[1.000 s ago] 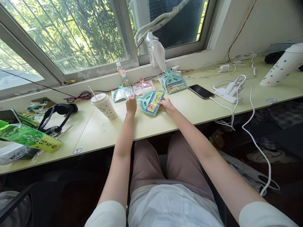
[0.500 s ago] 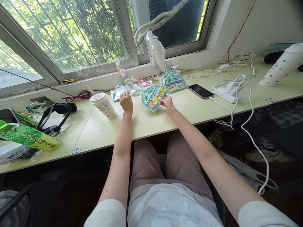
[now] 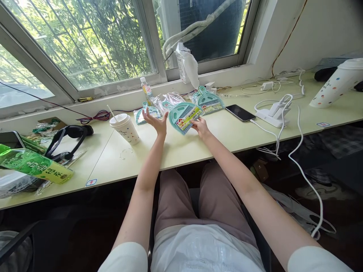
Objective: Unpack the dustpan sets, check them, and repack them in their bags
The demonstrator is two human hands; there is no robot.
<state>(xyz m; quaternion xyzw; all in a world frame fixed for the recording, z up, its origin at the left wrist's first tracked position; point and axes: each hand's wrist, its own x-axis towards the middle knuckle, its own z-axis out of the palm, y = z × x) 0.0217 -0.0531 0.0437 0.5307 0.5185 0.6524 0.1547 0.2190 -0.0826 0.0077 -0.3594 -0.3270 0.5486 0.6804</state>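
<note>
A mint-green mini dustpan and brush set with a yellow label is held by its lower right edge in my right hand, thumb on the front. Its handle end points up and left. My left hand is raised to the left of it, fingers spread and apart from it, with nothing in them. Behind my left hand lies another green dustpan set, partly hidden by the fingers. A further green dustpan set rests at the back right. Crumpled clear plastic wrap lies between them.
Left of my hands stands a white paper cup with a straw; farther left are headphones and a green tea bottle. A phone on a cable and a white charger lie to the right. A small drink bottle stands by the window.
My left hand has gone from closed to spread fingers and moved slightly right. The dustpan set in my right hand has barely moved. The pink dustpan at the back is now hardly visible.
</note>
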